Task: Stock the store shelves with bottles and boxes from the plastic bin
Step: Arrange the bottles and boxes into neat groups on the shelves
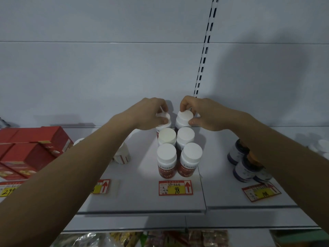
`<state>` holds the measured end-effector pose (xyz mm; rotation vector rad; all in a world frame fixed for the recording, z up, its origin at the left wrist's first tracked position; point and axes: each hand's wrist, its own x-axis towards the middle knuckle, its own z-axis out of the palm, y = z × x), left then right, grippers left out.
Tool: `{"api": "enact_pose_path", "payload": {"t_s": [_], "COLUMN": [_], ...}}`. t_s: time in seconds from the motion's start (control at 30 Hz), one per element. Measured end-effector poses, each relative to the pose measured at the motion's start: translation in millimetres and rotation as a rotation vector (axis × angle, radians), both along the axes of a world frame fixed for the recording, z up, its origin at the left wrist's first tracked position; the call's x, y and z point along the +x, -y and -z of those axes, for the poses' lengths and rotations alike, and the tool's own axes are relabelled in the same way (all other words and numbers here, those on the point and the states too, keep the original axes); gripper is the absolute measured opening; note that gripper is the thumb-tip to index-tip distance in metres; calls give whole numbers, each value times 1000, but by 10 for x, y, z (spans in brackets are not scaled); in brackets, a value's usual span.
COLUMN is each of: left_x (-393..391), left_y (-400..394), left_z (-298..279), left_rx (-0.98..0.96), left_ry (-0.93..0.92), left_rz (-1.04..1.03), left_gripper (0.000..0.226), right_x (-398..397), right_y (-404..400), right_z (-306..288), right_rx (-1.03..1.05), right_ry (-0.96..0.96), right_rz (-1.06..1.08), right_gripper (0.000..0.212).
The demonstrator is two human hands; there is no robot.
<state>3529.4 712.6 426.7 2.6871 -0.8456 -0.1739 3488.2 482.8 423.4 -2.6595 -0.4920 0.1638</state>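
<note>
A white shelf [138, 198] with a slotted back panel [106, 68] carried six upright bottles [179, 150], caps up, in two rows running toward 12 o'clock. The left hand [149, 114] pinched the far-left bottle's cap [163, 118]; the right hand [199, 113] pinched the far-right cap [185, 115].

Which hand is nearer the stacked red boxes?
Left. The left hand grips a bottle cap right of the red boxes; the right hand is farther right.

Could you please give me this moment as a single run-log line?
left hand: grips back-left bottle cap | right hand: grips back-right bottle cap | four bottles in front | shelf
</note>
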Motion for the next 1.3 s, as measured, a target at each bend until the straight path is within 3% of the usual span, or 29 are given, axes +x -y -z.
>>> {"api": "enact_pose_path", "payload": {"t_s": [0.23,0.6,0.83,1.03,1.17,1.3], "left_x": [-5,8,51,61,69,81], "left_y": [19,-64,-108,-130,-125,-124], "left_z": [-18,62,119,149,161,173], "left_rx": [-5,-39,-62,-82,-93,-93], "left_ry": [-18,-56,-41,-28,-31,-29], "left_rz": [-1,-18,-11,0,7,13], "left_gripper": [43,41,39,38,38,37], "right_x": [92,148,200,178,200,270], "right_y": [137,127,69,33,32,45], "right_z": [-57,-17,115,22,31,111], "right_rx": [15,-100,-77,5,31,14], "right_ry": [28,-10,83,31,25,45], "right_rz": [12,-156,-229,-179,-111,-54], "right_gripper": [64,55,49,63,29,23]}}
